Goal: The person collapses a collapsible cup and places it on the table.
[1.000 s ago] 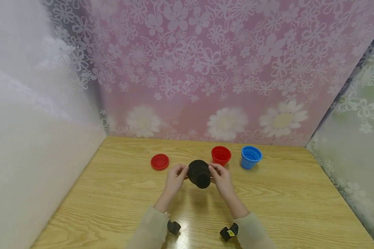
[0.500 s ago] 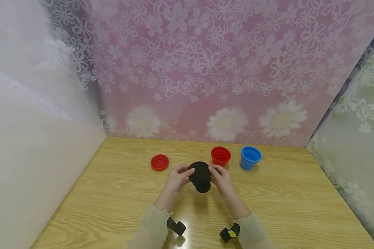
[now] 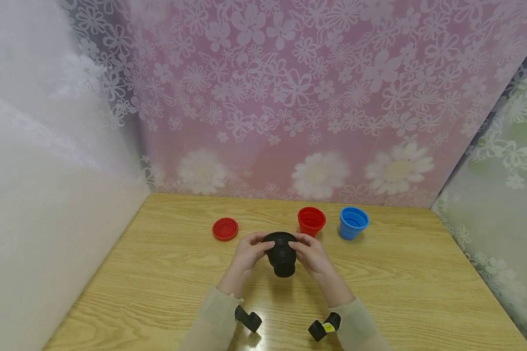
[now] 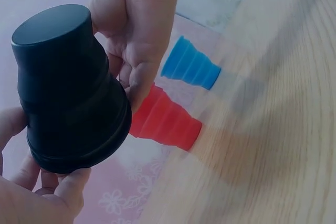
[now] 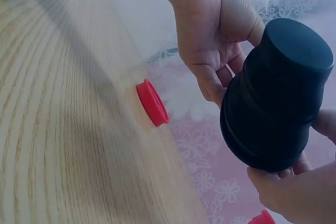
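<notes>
Both hands hold a black collapsible cup (image 3: 283, 256) above the wooden table in the head view. Its wide rim is away from me, and its narrow closed base tilts toward me. My left hand (image 3: 246, 254) pinches the cup's left side near the rim, thumb on the near wall. On the opposite side my right hand (image 3: 314, 256) does the same. Stepped rings show on the cup wall (image 4: 68, 90) in the left wrist view. The right wrist view has the flat base (image 5: 299, 44) in sight; the cup's inside is hidden.
A red collapsible cup (image 3: 311, 220) stands just behind my right hand, and a blue one (image 3: 353, 223) is farther right. To the left lies a flattened red cup (image 3: 225, 229). Flower-patterned curtains (image 3: 290, 122) border the table (image 3: 158, 273) at back and sides.
The black cup has tipped so its base points lower and its rim edge shows at the top. Both thumbs have moved onto its near wall. The other cups stay where they were.
</notes>
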The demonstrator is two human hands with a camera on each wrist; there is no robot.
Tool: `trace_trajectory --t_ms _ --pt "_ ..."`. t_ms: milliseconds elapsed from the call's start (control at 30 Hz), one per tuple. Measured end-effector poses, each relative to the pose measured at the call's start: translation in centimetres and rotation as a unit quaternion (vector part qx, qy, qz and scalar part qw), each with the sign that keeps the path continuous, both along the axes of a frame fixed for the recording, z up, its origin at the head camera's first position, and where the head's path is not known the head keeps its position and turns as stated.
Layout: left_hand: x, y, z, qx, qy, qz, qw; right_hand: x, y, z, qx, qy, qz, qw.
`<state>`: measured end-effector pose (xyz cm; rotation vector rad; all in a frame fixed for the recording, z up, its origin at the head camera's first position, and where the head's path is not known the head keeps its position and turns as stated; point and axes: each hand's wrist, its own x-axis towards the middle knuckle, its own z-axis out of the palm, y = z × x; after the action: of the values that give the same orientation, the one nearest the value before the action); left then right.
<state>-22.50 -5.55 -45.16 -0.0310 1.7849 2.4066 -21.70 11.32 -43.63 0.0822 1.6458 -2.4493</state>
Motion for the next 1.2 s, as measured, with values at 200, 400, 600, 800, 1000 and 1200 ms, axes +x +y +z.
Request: trace_trajectory --t_ms 200,400,600,800,1000,1200 --pt "1.3 -0.1 2.1 -0.064 0.017 0.012 0.9978 0.0 0.1 0.0 0.024 0.005 -0.003 0.9997" --pt "1.8 -0.2 2.7 -0.128 0.056 0.021 0.9900 -0.1 0.1 -0.2 0.086 0.015 -0.020 0.9960" --pt "1.2 -0.4 1.6 -0.176 0.126 0.026 0.9759 -0.1 0.3 -0.6 0.212 0.053 -0.030 0.9753" --pt "0.1 -0.4 -0.3 -0.237 0.196 0.051 0.9502 -0.2 0.5 -0.8 0.322 0.133 -0.029 0.9370" --pt "0.1 0.1 -0.8 -0.285 0.263 0.101 0.9164 -0.1 0.2 -1.5 0.413 0.246 -0.065 0.8742" --pt "0.3 0.6 -0.9 -0.273 0.266 0.098 0.9195 0.1 -0.1 -1.9 0.427 0.304 -0.098 0.8460"
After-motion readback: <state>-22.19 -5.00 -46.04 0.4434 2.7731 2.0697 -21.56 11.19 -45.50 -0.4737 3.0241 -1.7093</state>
